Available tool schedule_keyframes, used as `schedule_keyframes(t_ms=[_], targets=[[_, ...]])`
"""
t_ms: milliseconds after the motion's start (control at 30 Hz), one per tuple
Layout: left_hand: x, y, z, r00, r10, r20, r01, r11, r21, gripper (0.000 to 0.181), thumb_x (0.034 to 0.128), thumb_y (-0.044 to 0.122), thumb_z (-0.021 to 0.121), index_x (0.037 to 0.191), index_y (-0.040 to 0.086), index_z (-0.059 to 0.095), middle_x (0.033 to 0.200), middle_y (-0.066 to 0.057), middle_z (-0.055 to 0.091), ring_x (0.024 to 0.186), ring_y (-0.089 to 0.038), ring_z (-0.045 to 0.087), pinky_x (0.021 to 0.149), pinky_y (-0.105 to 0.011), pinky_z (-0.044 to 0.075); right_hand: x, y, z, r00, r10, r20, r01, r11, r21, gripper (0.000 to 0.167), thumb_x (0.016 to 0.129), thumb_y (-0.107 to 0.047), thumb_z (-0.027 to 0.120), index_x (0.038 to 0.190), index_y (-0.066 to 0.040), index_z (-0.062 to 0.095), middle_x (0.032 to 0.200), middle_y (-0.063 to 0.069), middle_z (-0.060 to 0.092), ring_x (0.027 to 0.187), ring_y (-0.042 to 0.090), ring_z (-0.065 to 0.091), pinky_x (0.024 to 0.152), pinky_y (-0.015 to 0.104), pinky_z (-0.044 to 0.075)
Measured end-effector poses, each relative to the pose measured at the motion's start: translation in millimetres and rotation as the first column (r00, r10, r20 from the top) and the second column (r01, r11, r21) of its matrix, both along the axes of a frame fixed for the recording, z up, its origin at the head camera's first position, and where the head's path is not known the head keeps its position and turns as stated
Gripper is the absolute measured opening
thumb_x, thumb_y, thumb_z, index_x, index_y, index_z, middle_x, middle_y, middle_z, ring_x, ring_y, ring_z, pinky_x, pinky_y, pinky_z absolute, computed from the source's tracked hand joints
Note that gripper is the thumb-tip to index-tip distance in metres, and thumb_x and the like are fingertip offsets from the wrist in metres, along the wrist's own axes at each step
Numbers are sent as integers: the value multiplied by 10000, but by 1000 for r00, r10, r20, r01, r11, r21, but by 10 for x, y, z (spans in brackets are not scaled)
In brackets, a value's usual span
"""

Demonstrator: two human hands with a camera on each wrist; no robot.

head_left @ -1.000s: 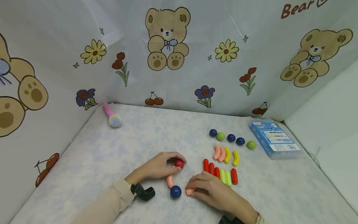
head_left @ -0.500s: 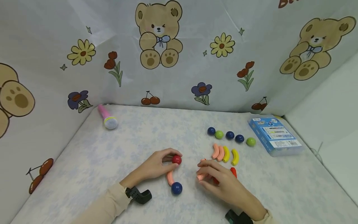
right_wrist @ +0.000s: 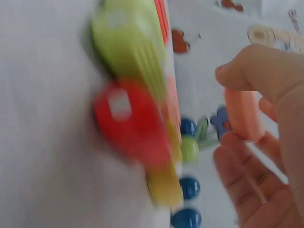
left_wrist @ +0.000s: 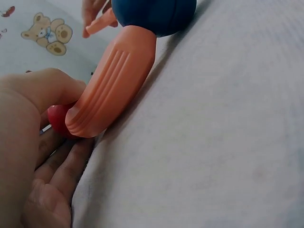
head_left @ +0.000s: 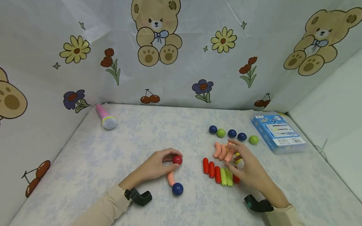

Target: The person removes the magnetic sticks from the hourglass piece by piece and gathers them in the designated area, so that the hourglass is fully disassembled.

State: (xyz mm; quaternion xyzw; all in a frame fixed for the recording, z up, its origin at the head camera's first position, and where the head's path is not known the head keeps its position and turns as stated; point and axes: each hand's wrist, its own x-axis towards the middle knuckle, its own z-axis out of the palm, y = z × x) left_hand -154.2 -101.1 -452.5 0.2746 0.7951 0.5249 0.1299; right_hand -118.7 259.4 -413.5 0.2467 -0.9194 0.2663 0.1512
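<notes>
My left hand [head_left: 155,166] pinches a red ball [head_left: 177,160] low at the table. From that ball a curved salmon toy rod [head_left: 171,179] runs to a dark blue ball [head_left: 177,189]; in the left wrist view the rod [left_wrist: 116,83] meets both balls. My right hand [head_left: 250,171] holds another curved salmon rod [right_wrist: 243,114] between thumb and fingers, raised off the table. Beneath and beside it lie two more salmon rods [head_left: 217,150] and yellow curved rods [head_left: 238,158], partly covered by the hand. Straight red rods [head_left: 205,165] and light green rods [head_left: 229,178] lie nearer me.
Dark blue balls [head_left: 232,133] and green balls [head_left: 254,140] form a row behind the rods. A blue box [head_left: 278,131] in clear plastic lies at the far right. At the far left is a pink toy microphone [head_left: 105,117]. A bear-print curtain [head_left: 181,78] stands behind the table.
My right hand has lifted its salmon rod and carried it right and away from me, to above the curved rods. The left hand still holds the red ball. The head view has shifted slightly.
</notes>
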Motion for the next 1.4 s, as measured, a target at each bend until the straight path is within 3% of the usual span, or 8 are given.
schedule_keyframes(t_ms=[267, 433, 567, 767, 967, 1100, 1200, 1400], targets=[[0, 1, 7, 1000, 7, -10, -7, 1000, -13, 333, 976, 257, 736, 1296, 281, 647, 1280, 104, 669, 1201, -68, 649, 1045, -272, 502, -126, 552, -26, 973, -155, 171, 150, 988, 43, 736, 828, -28, 829, 1466, -2, 462, 1336, 187, 579, 1106, 307, 584, 835, 312, 581], [2, -1, 12, 1000, 11, -7, -11, 1000, -7, 334, 974, 259, 739, 1294, 291, 647, 1273, 112, 671, 1176, -60, 655, 1035, -284, 509, -153, 639, -101, 939, -195, 282, 166, 978, 126, 736, 880, -123, 792, 1513, -26, 430, 1290, 200, 618, 1097, 328, 593, 886, 440, 572], [5, -2, 16, 1000, 18, -10, -18, 1000, -10, 343, 975, 261, 737, 1302, 300, 641, 1271, 121, 670, 1150, -52, 661, 1022, -293, 516, -151, 608, -107, 933, -202, 299, 161, 974, 156, 747, 892, -159, 783, 1528, -38, 410, 1324, 220, 602, 1114, 350, 561, 921, 557, 543], [1, 3, 16, 999, 45, 7, -45, 999, -9, 349, 973, 229, 738, 1305, 277, 643, 1259, 70, 680, 1072, -65, 692, 945, -279, 546, -99, 444, -50, 990, -111, 92, 103, 991, 88, 673, 847, -34, 806, 1453, -51, 513, 1482, 199, 516, 1223, 367, 515, 922, 562, 521], [-19, 1, 7, 997, 70, 19, -70, 997, 19, 312, 959, 256, 757, 1239, 187, 637, 1173, -27, 718, 974, -123, 719, 823, -253, 567, 115, -150, 49, 997, 49, -52, -45, 996, 79, 550, 813, -32, 841, 1318, -142, 652, 1431, 38, 592, 1221, 216, 554, 908, 404, 564], [-30, 14, 21, 997, 69, 32, -69, 997, 26, 309, 948, 282, 772, 1207, 184, 637, 1152, -26, 733, 977, -126, 728, 808, -259, 577, 320, -538, 51, 975, 221, -9, -218, 970, 109, 493, 875, -180, 828, 1331, -251, 655, 1399, -98, 605, 1243, 108, 560, 953, 366, 554], [-36, 14, 18, 998, 58, 36, -59, 998, 33, 313, 942, 289, 779, 1204, 183, 642, 1144, -22, 739, 995, -131, 730, 813, -266, 579, 450, -748, 13, 939, 332, 85, -341, 933, 116, 435, 952, -286, 761, 1368, -299, 637, 1419, -135, 592, 1255, 65, 550, 978, 351, 549], [-17, -9, -6, 997, 33, 67, -35, 999, 37, 338, 935, 313, 784, 1216, 188, 642, 1155, -20, 741, 938, -136, 743, 805, -265, 572, 562, -917, -76, 874, 386, 296, -430, 898, 97, 369, 1016, -422, 650, 1381, -384, 611, 1424, -182, 557, 1213, 45, 546, 989, 315, 548]])
